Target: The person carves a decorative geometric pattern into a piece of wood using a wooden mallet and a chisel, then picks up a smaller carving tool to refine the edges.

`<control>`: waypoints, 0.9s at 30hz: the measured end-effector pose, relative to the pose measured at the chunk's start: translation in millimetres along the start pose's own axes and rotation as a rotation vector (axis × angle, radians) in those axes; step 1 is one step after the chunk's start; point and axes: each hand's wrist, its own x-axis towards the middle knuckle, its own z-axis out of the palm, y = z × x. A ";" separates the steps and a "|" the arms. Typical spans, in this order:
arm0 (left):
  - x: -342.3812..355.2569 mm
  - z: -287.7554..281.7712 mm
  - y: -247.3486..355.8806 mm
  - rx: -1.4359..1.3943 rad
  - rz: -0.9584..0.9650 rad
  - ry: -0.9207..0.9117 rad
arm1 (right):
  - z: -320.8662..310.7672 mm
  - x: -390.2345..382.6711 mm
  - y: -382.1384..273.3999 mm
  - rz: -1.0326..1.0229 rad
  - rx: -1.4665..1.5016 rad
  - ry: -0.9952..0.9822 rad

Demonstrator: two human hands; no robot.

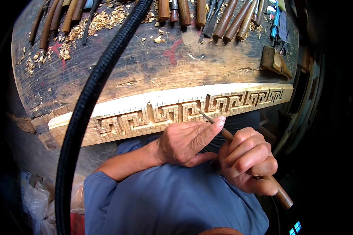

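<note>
My right hand [249,160] is wrapped round the brown wooden handle [283,197] of a carving chisel, whose butt end sticks out below my fist. The chisel's thin metal blade [206,117] points up and left, its tip at a groove in a long pale wooden board [176,111]. My left hand [192,141] rests against the board's near edge, its outstretched finger laid over the chisel's shaft, steadying it; its other fingers are partly hidden. A carved, angular fret pattern with pencilled grid lines runs along the board's face.
The board lies along the near edge of a worn workbench [145,66]. Several wooden-handled tools [233,21] and wood shavings [102,21] lie at the back. A wooden mallet [275,62] sits at right. A black braided cable [92,98] crosses the left; plastic bags [38,201] stand below.
</note>
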 end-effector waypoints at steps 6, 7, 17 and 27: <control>-2.6 0.9 -1.0 0.003 -0.009 -0.006 | -5.8 -0.7 1.1 0.060 0.034 -0.065; -3.3 1.0 -1.6 0.010 -0.009 -0.012 | -6.6 -0.6 2.4 0.059 0.044 -0.075; -4.1 -0.3 -2.3 -0.018 -0.020 -0.002 | 1.1 1.0 3.5 0.093 -0.032 -0.078; -8.7 -1.4 -3.7 -0.001 -0.015 0.002 | 9.9 -2.9 4.2 0.086 -0.096 -0.088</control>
